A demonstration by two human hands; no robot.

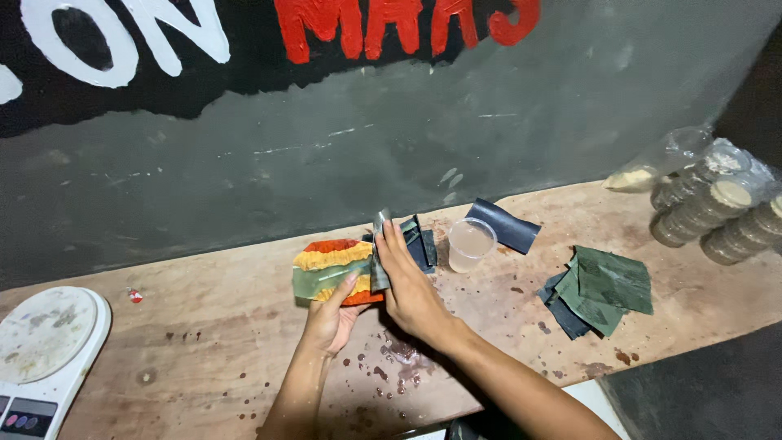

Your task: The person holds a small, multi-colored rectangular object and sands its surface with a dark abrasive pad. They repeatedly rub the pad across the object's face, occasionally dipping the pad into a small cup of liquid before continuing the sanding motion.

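My left hand [330, 314] grips a flat block [336, 271] with wavy bands of red, yellow and green, holding it from below with the thumb laid across its near face, just above the wooden workbench [204, 342]. My right hand [411, 289] lies against the block's right end, its fingers pressed flat on a dark, shiny strip of leaf [380, 261] that stands up along that end. Both hands are closed on the bundle and touch each other at the block.

Just behind my right hand lies a small heap of dark folded leaf pieces [423, 244], and beside it stands a clear plastic cup [470, 244] of cloudy liquid. A single dark leaf piece [505, 224] lies past the cup by the wall. Further right sits a stack of green and dark leaf squares [603, 289]. At the bench's right end lie rows of lidded tubs in clear plastic [717, 208]. At the far left is a white kitchen scale [45, 342]. Dark red spots mark the wood near my wrists.
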